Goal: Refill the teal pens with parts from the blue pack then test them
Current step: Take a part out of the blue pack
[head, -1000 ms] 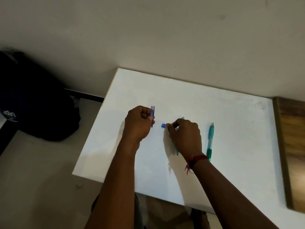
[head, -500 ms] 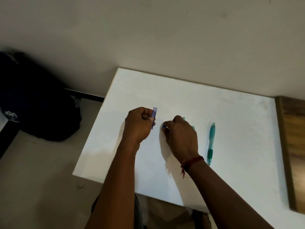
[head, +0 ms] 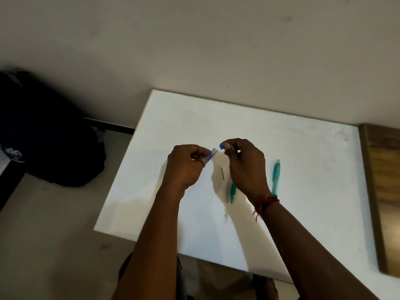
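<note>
My left hand (head: 185, 164) grips the small translucent blue pack (head: 211, 155), tilted with its open end up and to the right. My right hand (head: 245, 163) pinches the pack's small blue cap (head: 221, 146) just above that end, a short gap away. A thin dark lead (head: 222, 174) lies on the white table (head: 303, 191) between my hands. One teal pen (head: 233, 192) lies partly hidden under my right hand. A second teal pen (head: 275, 177) lies in full view to its right.
A dark backpack (head: 43, 135) sits on the floor left of the table. A wooden surface (head: 383, 191) borders the table's right edge. The wall runs along the table's far edge.
My right hand picked the blue cap off the table and raised it next to the pack. My left hand tilted the pack. A thin lead now shows on the table.
</note>
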